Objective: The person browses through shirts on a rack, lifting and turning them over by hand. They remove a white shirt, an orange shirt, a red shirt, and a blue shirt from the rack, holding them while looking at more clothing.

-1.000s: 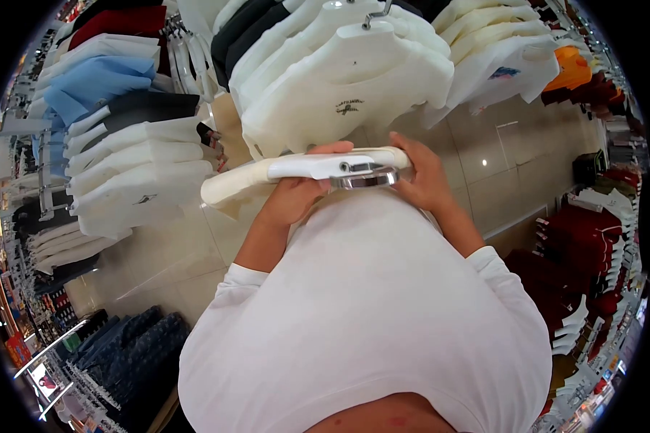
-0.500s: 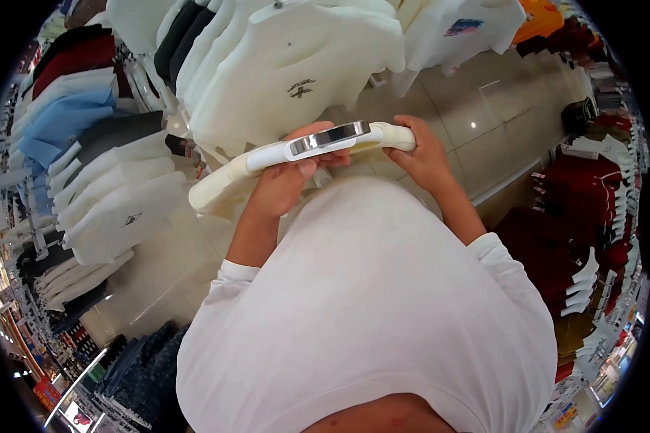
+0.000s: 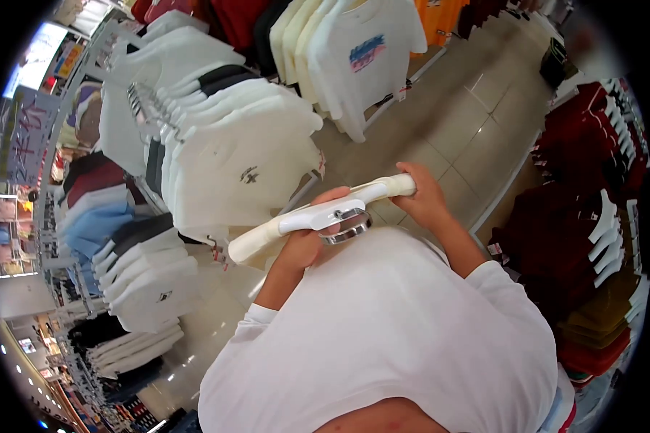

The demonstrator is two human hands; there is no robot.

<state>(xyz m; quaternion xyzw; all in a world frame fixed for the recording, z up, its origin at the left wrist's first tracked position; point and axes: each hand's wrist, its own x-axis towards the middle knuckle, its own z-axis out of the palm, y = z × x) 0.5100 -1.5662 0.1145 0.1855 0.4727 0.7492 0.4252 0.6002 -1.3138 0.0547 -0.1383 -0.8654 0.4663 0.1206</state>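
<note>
A white hanger [image 3: 316, 216] with a metal hook [image 3: 354, 225] is held across in front of my chest, and a cream garment [image 3: 256, 242] covers its two shoulder ends. My left hand [image 3: 303, 249] is closed around the hanger left of the hook, fingers over the far side and thumb on the near side. At the other end, my right hand [image 3: 422, 198] grips the right shoulder of the garment. Most of the garment hangs below the hanger, seen almost edge-on, so its front is hidden.
Ahead to the left is a rack of white shirts [image 3: 231, 159] on hangers. Behind it hangs a white shirt with a coloured print [image 3: 365, 72]. Dark red garments [image 3: 549, 216] line the right side. Shiny floor tiles [image 3: 440, 123] run between the racks.
My view has turned and lifted, showing more of the racks ahead. The hanger has tipped, so its hook now leans toward my body. Both hands keep their hold.
</note>
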